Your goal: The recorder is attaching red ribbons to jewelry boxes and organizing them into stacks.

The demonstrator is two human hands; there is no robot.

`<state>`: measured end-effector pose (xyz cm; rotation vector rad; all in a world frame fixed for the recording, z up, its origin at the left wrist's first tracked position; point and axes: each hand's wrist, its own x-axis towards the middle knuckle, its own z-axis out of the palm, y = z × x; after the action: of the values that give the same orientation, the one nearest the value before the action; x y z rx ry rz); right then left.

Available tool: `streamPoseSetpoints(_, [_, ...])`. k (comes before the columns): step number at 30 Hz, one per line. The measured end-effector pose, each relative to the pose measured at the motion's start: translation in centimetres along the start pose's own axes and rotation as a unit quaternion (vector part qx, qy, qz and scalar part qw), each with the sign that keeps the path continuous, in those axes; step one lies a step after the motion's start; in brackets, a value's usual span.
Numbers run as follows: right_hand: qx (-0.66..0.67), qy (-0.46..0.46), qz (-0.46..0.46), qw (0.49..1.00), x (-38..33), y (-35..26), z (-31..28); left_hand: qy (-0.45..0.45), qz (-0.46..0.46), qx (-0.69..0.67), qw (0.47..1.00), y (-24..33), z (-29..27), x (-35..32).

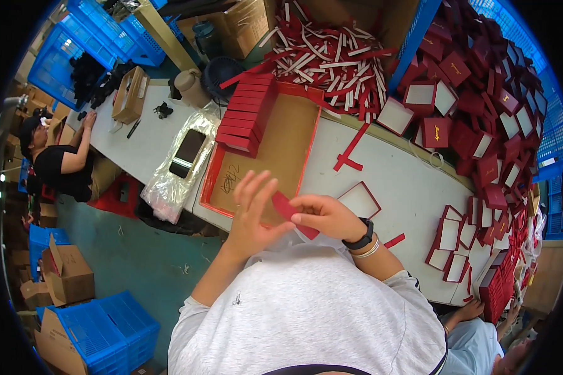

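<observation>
Between thumb and fingers, my right hand [324, 215] pinches a dark red strip [283, 205] that bends slightly over the table's near edge. My left hand [251, 215] is beside the strip, its fingers raised and spread, with nothing visible in it. Just beyond is a shallow cardboard tray [281, 131] with a red rim, holding a row of closed dark red boxes [247, 115] along its left side. A shallow open red box part [361, 199] with a pale inside lies right of my right hand. Farther off are crossed red strips [351, 153].
A carton of loose red and white strips [338, 62] stands at the back. Many red box parts [463, 94] are heaped at the right. A phone [188, 152] rests on clear plastic bags [169, 194] at the left. Co-workers sit at the far left and lower right.
</observation>
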<state>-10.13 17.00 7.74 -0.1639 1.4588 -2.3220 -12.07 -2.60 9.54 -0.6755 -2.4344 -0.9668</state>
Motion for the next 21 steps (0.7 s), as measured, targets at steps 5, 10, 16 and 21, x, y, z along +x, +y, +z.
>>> streamPoseSetpoints(5, [-0.342, -0.192, -0.013, 0.92, 1.0, -2.5, -2.0, -0.293, -0.105, -0.179, 0.933, 0.7, -0.1, -0.5])
streamPoseSetpoints(10, [-0.335, 0.073, -0.109, 0.933, 7.6, -0.5, -8.0, -0.27, -0.373, -0.266, 0.847, 0.4, 1.4, -2.2])
streamPoseSetpoints(16, [-0.362, 0.468, -0.114, 0.798, 15.9, 4.3, -22.7, -0.131, -0.492, -0.593, 0.624, -0.9, 1.2, -4.2])
streamPoseSetpoints(21, [-0.336, 0.348, -0.064, 0.873, 15.3, 2.8, -21.2, -0.149, -0.539, -0.708, 0.43, -1.3, -0.6, -5.2])
